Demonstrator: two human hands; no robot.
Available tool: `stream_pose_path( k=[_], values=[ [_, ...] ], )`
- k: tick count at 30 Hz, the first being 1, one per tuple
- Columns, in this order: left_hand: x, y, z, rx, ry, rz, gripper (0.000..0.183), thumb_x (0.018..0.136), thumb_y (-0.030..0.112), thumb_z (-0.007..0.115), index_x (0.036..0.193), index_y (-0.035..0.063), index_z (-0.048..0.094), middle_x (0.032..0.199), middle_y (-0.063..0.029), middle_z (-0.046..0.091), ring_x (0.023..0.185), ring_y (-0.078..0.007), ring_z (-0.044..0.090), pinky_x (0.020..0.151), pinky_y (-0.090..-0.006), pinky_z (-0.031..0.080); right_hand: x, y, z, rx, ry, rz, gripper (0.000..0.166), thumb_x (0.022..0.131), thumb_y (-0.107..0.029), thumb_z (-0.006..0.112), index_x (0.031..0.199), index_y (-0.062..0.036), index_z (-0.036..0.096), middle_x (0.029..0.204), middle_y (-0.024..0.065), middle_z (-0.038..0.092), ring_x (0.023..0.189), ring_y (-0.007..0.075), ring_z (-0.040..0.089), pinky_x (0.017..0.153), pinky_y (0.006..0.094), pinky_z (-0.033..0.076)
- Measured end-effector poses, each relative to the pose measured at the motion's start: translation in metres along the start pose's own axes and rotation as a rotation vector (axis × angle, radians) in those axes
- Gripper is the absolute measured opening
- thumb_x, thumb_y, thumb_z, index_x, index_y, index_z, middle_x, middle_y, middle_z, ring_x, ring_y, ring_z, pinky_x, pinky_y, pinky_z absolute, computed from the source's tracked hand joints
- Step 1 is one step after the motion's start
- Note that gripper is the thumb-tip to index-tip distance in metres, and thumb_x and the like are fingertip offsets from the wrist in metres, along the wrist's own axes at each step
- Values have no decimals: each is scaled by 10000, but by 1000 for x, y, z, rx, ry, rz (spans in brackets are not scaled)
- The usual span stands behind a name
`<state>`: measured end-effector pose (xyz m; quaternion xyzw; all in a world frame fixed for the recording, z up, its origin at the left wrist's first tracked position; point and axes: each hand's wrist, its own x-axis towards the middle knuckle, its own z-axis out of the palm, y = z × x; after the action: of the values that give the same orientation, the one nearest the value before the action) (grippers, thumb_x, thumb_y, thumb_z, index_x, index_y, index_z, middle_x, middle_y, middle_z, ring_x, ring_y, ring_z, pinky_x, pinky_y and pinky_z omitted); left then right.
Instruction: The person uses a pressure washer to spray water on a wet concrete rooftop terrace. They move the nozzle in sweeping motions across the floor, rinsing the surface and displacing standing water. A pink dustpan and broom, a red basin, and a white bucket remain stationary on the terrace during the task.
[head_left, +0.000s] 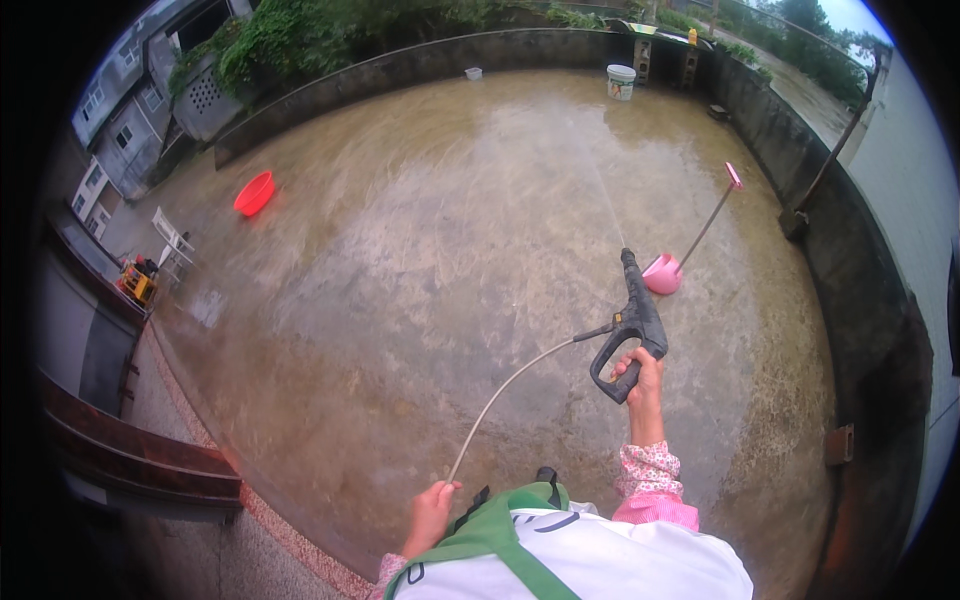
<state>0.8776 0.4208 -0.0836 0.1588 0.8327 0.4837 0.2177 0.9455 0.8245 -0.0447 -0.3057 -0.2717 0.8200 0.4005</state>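
Observation:
My right hand (639, 375) is closed around the handle of a black pressure washer gun (641, 311), its nozzle pointing away from me. A thin jet of water (606, 196) leaves the nozzle over the wet concrete floor (450, 262). From the gun's side a thin pale hose (491, 397) curves down to my left hand (431, 514), which grips it near my waist. Just beyond the gun, at its right, a pink long-handled dustpan or scoop (664, 275) stands on the floor; a long pole with a pink end (705, 225) rises from it.
A red plastic basin (255, 193) lies at the left, near a white chair (172, 240) and a yellow machine (137, 283). A white bucket (621, 82) stands by the far low wall (450, 64). Another wall (862, 285) runs along the right, with a brick (839, 445) beside it.

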Motion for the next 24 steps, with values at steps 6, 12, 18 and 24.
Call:
stream_pose_path(
  k=[6,12,18,24],
  values=[
    [7,13,2,-14,-19,56,207,889,156,479,925,38,645,513,-26,441,474,-94,411,455,-274,343,-4,-9,7,-3,-12,-57,95,714,-19,500,742,-50,415,568,78,460,441,191,483,424,352,443],
    [13,12,1,-31,-9,77,205,888,155,482,923,33,642,511,-22,426,480,-87,405,454,-277,338,-5,-10,10,10,-2,-75,86,719,-18,504,720,-46,422,564,76,461,442,192,483,413,345,431],
    [19,10,2,-19,-16,56,203,884,165,487,920,41,644,508,-42,424,477,-99,410,456,-286,338,-8,-10,9,12,20,-93,79,725,-17,501,693,-44,434,560,73,459,442,191,483,408,337,432],
    [23,13,1,-24,-22,70,203,882,168,490,910,42,646,507,-43,441,471,-108,422,452,-291,342,-7,-9,9,33,7,-103,71,729,-23,504,689,-38,447,560,73,462,441,191,484,410,338,436]
  ],
)
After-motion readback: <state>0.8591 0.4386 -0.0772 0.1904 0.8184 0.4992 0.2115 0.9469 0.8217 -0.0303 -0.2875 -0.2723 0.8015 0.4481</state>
